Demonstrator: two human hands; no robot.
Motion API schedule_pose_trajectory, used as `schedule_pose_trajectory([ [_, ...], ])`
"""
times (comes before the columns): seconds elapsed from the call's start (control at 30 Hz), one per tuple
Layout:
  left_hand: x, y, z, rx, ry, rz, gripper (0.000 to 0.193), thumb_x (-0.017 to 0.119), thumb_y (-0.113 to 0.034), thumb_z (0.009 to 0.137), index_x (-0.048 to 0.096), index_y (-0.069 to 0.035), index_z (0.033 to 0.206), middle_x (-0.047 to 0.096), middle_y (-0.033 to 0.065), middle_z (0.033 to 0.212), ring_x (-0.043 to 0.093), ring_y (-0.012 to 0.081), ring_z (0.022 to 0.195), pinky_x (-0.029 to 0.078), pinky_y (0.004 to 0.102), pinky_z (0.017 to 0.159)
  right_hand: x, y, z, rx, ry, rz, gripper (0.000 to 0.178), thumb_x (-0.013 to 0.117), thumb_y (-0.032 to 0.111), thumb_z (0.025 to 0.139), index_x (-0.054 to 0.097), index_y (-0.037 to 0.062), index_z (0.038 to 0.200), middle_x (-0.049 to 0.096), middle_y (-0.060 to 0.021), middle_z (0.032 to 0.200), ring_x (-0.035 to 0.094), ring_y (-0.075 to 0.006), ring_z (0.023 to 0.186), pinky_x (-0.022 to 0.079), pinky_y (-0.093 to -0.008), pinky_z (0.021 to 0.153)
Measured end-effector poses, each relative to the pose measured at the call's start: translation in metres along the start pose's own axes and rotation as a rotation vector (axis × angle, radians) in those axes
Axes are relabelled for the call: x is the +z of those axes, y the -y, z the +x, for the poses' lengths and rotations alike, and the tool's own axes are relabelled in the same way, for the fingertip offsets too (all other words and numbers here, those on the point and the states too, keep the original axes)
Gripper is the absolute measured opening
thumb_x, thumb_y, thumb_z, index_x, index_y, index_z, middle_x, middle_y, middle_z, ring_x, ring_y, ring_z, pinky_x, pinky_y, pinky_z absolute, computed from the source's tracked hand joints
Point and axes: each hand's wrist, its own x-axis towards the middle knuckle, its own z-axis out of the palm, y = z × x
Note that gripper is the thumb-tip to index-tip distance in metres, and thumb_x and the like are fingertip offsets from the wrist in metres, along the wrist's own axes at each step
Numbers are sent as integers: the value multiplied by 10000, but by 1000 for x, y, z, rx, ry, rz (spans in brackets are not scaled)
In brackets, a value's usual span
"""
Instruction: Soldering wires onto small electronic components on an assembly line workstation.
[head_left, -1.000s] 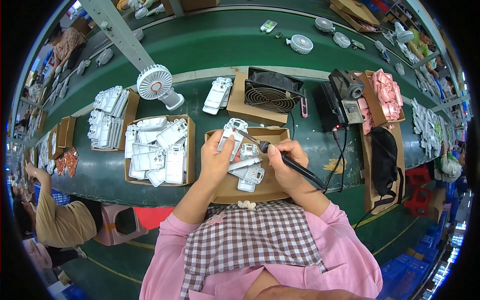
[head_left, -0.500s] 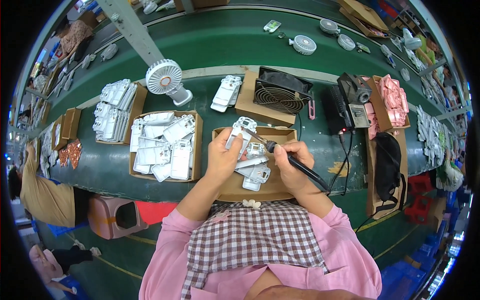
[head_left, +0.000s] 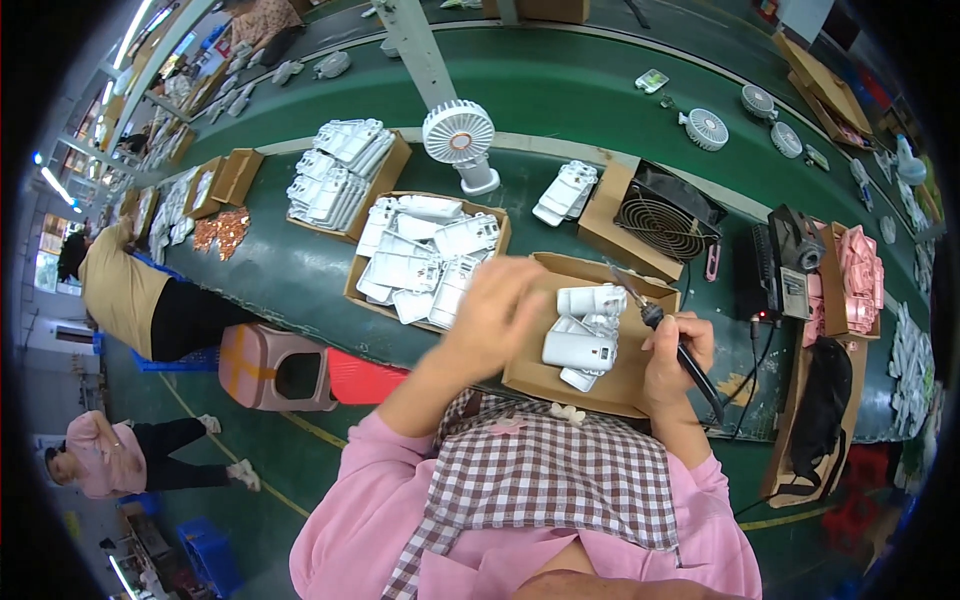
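Observation:
My right hand (head_left: 680, 352) is closed round the black handle of a soldering iron (head_left: 702, 374); its thin metal tip points up and to the left over a shallow cardboard tray (head_left: 532, 376). Several white plastic housings (head_left: 580, 346) lie stacked in that tray. My left hand (head_left: 498, 312) is smeared by motion, between the tray and a cardboard box (head_left: 352, 288) on its left. That box is full of loose white plastic housings (head_left: 405, 268). Whether the left hand holds anything cannot be made out.
A small white fan (head_left: 460, 140) stands behind the full box. Beyond the tray is a black cooling fan (head_left: 662, 222) on cardboard. The iron's cable runs to a black powered unit (head_left: 762, 270). Pink housings (head_left: 858, 275) fill a box at right. A green conveyor (head_left: 560, 90) passes behind.
My left hand has left the iron's tip and the housing it held, which now appears to lie in the tray. The whole view has swung left. The right hand keeps the soldering iron.

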Motion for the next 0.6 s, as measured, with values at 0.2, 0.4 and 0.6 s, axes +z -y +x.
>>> schedule_pose_trajectory([
  [0.2, -115, 56, -12, -125, 173, 694, 524, 656, 53, 718, 541, -67, 1215, 485, 150, 1293, 412, 362, 1252, 345, 477, 1042, 1, -2, 0, 11, 13, -14, 132, 600, 77, 939, 486, 41, 883, 518, -63, 756, 483, -90, 560, 390, -211, 527],
  [0.4, -130, 73, -9, -147, 300, 660, 456, 782, -34, 655, 596, -85, 1068, 526, 114, 1106, 465, 339, 1141, 377, 448, 956, 1, -2, 0, 28, 8, 29, 137, 617, 57, 928, 491, 32, 880, 526, -53, 748, 492, -75, 573, 391, -211, 535],
  [0.6, -144, 60, -1, -308, 182, 569, 274, 762, -107, 729, 571, -24, 907, 570, 145, 941, 534, 351, 960, 423, 432, 867, 1, -3, 1, 14, 28, 12, 130, 600, 60, 937, 488, 42, 875, 517, -49, 738, 478, -74, 567, 383, -210, 534],
])
